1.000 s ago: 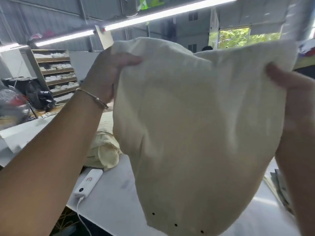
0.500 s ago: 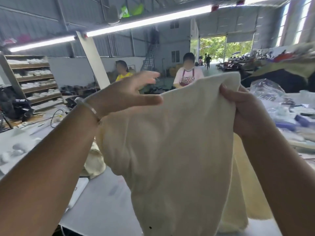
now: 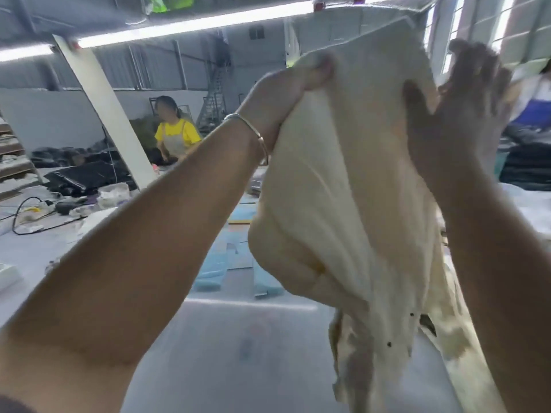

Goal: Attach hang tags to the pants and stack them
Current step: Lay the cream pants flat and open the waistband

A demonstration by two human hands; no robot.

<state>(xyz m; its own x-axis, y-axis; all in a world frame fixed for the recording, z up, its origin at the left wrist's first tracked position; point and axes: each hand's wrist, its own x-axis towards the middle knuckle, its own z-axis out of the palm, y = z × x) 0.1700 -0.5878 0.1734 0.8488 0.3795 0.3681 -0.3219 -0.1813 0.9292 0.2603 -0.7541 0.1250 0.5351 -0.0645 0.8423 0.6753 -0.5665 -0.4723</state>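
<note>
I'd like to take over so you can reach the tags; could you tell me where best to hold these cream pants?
Probably at the top edge of the cream pants, coming from above on the open side beyond the left hand, which grips the upper corner. The cloth hangs down from there, so the top hem is taut; the lower part is loose and bunched. The right hand touches it with fingers spread.
</note>
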